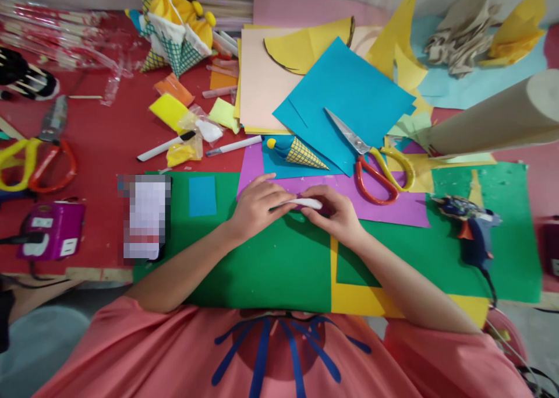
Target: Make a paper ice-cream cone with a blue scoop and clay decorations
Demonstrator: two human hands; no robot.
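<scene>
Here, the left hand (254, 207) has its fingers drawn nearly together on one end of a small, slender white piece (309, 203), while the right hand (339, 212), thumb and fingers curled with only a narrow gap, holds the other end. The piece thus lies between both hands, above a flat purple sheet (393, 210). Just beyond the fingers rests a small yellow-checked cone with a blue top and yellow ball (301, 153). Near the right hand, ahead and outward, lie metal scissors with red and yellow handles (363, 148); left of the left hand, a small blue paper square (202, 196); well right of the right hand, a dark blue glue gun (477, 238).
</scene>
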